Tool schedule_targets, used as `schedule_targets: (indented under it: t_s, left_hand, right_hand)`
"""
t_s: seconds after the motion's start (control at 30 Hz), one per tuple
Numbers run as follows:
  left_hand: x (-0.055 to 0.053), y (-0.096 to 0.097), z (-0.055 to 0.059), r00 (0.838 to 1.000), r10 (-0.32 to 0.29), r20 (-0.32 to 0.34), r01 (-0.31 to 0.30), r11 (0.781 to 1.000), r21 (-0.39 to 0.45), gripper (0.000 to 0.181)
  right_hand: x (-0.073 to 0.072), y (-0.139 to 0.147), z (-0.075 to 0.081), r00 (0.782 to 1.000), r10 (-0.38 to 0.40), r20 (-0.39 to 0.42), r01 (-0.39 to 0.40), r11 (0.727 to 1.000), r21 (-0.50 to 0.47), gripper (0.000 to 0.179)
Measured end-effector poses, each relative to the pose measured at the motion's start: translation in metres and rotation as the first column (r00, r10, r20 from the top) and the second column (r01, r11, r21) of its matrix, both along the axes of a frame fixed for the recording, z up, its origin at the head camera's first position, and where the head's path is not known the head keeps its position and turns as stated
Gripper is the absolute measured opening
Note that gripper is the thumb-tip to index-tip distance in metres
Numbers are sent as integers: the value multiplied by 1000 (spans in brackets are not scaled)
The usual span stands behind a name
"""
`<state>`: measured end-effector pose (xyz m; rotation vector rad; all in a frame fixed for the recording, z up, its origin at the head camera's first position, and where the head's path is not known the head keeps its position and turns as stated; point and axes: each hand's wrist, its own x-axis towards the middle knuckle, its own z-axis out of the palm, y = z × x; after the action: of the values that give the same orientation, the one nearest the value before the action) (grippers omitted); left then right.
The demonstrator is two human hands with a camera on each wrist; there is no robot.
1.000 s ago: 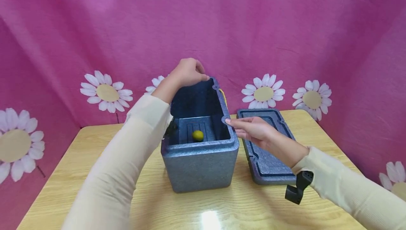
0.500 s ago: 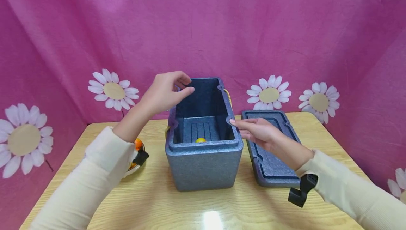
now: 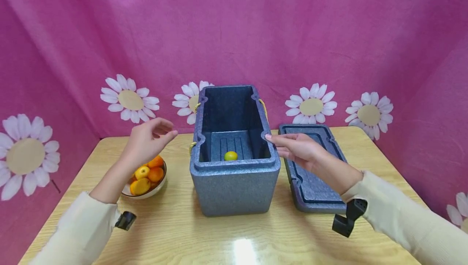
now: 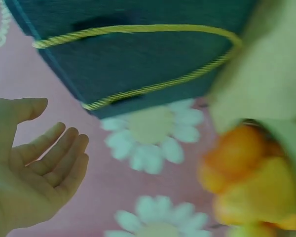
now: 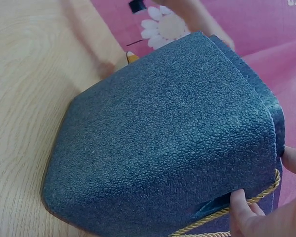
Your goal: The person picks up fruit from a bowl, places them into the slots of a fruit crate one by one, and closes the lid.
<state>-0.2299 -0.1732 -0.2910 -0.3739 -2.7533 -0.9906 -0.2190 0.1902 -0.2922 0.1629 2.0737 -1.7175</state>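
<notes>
A dark grey foam cooler box (image 3: 235,194) stands lidless at the middle of the table, and a small yellow-green citrus fruit (image 3: 230,156) lies on its floor. My right hand (image 3: 297,150) holds the box's right side, thumb at the rim. In the right wrist view its fingertips (image 5: 238,197) are at the side slot beside the yellow rope handle (image 5: 212,216). My left hand (image 3: 148,139) holds nothing, fingers loosely bent, in the air left of the box. Below it is a bowl (image 3: 155,190) of oranges and yellow fruit (image 3: 140,185), partly covered by the forearm.
The box's dark lid (image 3: 314,187) lies on the wooden table (image 3: 197,240) to the right of the box. A pink curtain (image 3: 234,33) with white daisies hangs behind the table. A black wrist camera mount (image 3: 345,218) sticks out below the right sleeve.
My left hand has moved from above the box's far end leftward and down towards the fruit bowl, which has come into view. The right hand keeps its place on the box.
</notes>
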Motion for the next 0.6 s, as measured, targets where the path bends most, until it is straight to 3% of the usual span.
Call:
schedule_targets:
  t_s: [0.17, 0.3, 0.6]
  left_hand:
    - [13, -25, -31, 997, 60, 50, -59, 998, -7, 37]
    - [21, -41, -53, 991, 124, 45, -122, 992, -33, 37]
    - [43, -63, -88, 979, 198, -43, -200, 978, -64, 30]
  right_hand:
    - [0, 0, 0, 1000, 6, -8, -6, 1000, -5, 76]
    - [0, 1, 1, 1000, 12, -11, -12, 1000, -5, 77]
    - [1, -1, -1, 999, 26, -23, -26, 1000, -8, 75]
